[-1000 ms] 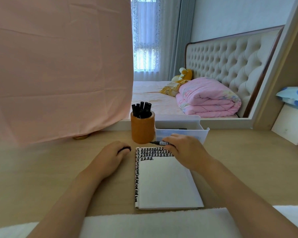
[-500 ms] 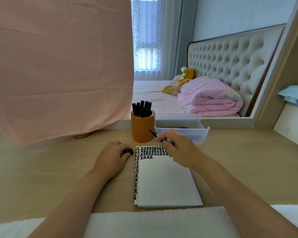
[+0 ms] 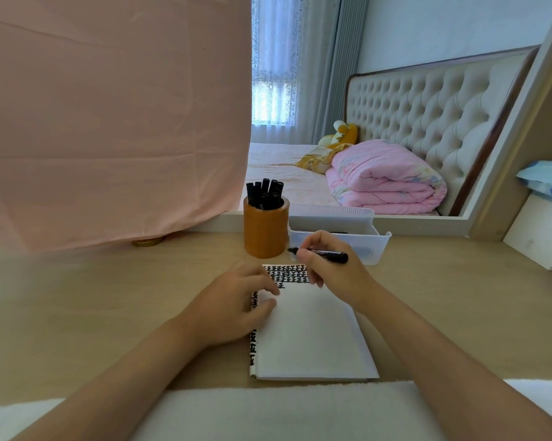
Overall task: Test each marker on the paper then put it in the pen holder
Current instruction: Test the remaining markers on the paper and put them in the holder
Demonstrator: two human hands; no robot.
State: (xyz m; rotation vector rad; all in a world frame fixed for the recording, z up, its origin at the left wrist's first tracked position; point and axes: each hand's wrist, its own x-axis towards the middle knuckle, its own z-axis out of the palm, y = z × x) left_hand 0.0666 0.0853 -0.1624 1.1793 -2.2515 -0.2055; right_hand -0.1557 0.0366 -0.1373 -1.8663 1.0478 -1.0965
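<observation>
An open notebook point(image 3: 309, 332) lies on the desk, with rows of black test marks along the top and left edge of its white page. My right hand point(image 3: 328, 268) grips an uncapped black marker point(image 3: 328, 254) just above the page's top edge, its tip pointing left toward the wooden pen holder point(image 3: 265, 230). The holder stands behind the notebook and has several black markers point(image 3: 265, 194) in it. My left hand point(image 3: 236, 307) rests on the page's upper left with curled fingers, which hide the black cap seen in it earlier.
A white plastic tray point(image 3: 373, 240) stands right of the holder, behind my right hand. A pink cloth point(image 3: 109, 122) hangs over the desk's back left. A white towel point(image 3: 268, 409) lies along the near edge. A white box point(image 3: 541, 237) sits at the far right.
My left hand slid right from the desk onto the notebook page. My right hand turned the marker from a diagonal to nearly level, its tip still pointing left, and lifted it slightly.
</observation>
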